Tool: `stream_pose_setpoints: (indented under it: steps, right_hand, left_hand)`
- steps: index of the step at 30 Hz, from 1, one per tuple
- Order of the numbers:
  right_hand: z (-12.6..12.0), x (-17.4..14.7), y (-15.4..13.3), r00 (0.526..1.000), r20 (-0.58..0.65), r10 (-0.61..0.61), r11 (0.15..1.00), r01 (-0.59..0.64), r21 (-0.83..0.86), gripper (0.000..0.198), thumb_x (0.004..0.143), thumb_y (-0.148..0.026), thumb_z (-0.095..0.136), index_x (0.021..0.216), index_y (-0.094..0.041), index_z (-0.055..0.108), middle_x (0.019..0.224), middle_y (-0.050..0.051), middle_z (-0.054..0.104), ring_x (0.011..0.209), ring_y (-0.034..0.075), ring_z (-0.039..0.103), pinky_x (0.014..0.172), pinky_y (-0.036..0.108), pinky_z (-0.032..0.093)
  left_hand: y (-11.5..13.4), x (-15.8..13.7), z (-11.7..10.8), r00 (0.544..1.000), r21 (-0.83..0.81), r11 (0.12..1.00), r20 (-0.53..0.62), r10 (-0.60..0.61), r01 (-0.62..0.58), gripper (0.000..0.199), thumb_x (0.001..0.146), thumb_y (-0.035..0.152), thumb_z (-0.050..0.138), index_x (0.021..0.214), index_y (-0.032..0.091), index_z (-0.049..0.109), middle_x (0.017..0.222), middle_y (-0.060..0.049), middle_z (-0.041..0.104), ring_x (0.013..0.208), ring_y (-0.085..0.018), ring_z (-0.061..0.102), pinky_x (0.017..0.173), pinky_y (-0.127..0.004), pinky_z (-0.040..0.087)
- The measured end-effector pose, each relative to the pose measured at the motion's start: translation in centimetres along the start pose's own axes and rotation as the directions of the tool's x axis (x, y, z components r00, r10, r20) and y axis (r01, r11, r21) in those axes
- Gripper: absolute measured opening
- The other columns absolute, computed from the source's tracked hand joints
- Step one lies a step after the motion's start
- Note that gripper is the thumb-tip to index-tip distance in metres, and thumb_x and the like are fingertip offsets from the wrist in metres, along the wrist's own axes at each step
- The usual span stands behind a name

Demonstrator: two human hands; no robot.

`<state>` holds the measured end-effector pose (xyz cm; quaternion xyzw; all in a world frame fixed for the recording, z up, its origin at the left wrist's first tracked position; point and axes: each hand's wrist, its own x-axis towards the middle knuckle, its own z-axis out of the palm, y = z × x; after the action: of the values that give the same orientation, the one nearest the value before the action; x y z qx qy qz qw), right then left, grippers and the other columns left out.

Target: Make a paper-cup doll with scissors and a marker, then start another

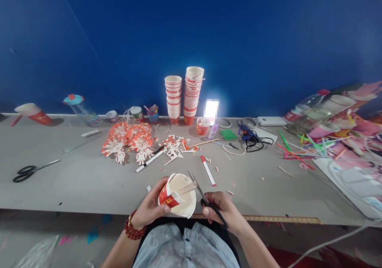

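My left hand (pixel 153 203), with a red beaded bracelet at the wrist, is closed around a red and white paper cup (pixel 187 202). The cup is tilted so its mouth faces me, and its wall is cut into strips, one of them sticking out over the opening. In my right hand (pixel 222 207) is a pair of black-handled scissors (pixel 200 189), its fingers wrapped round the handles. The blades point up and away, apart at the tips, beside the cup's rim and the strip. Whether they touch the strip I cannot tell.
Behind the hands lie a red marker (pixel 208 170), paper scraps (pixel 176 146) and orange-white cut paper shapes (pixel 143 144). Two stacks of paper cups (pixel 192 96) stand by the blue wall. Other scissors (pixel 36 170) rest at left; a glue gun with cord (pixel 250 134) lies at right.
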<state>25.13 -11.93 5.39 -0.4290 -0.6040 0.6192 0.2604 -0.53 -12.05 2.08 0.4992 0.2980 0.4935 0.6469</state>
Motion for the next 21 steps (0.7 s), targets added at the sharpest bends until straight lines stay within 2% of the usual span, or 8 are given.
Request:
stream_pose_setpoints:
  steps: [11, 18, 21]
  right_hand:
    - [0.2, 0.1, 0.0, 0.998, -0.052, -0.035, 0.999, 0.034, -0.028, 0.061, 0.074, -0.077, 0.055, 0.057, -0.020, 0.040, 0.048, -0.004, 0.039, 0.046, 0.012, 0.043, 0.045, 0.023, 0.025]
    - [0.4, 0.5, 0.8, 0.990, -0.136, 0.033, 0.998, -0.041, -0.057, 0.062, 0.068, -0.075, 0.064, 0.055, -0.022, 0.035, 0.044, -0.005, 0.038, 0.040, 0.011, 0.042, 0.041, 0.022, 0.022]
    - [-0.1, 0.3, 0.8, 0.983, -0.182, 0.006, 0.990, -0.031, -0.136, 0.062, 0.066, -0.072, 0.068, 0.054, -0.022, 0.033, 0.044, -0.006, 0.036, 0.040, 0.010, 0.039, 0.042, 0.022, 0.020]
  left_hand:
    - [-1.4, -0.2, -0.9, 0.999, 0.016, 0.999, -0.033, 0.030, -0.030, 0.076, 0.069, 0.045, 0.079, 0.137, 0.021, 0.052, 0.137, -0.014, 0.056, 0.121, -0.035, 0.054, 0.100, -0.040, 0.046]
    - [-1.1, -0.1, -0.7, 0.998, -0.008, 0.998, -0.013, 0.063, -0.063, 0.070, 0.074, 0.041, 0.077, 0.137, 0.025, 0.051, 0.137, -0.012, 0.055, 0.121, -0.032, 0.054, 0.099, -0.036, 0.046]
    - [-0.9, -0.1, -0.7, 0.998, -0.004, 0.998, -0.002, 0.060, -0.060, 0.069, 0.075, 0.040, 0.076, 0.137, 0.026, 0.050, 0.136, -0.011, 0.056, 0.119, -0.030, 0.055, 0.099, -0.034, 0.046]
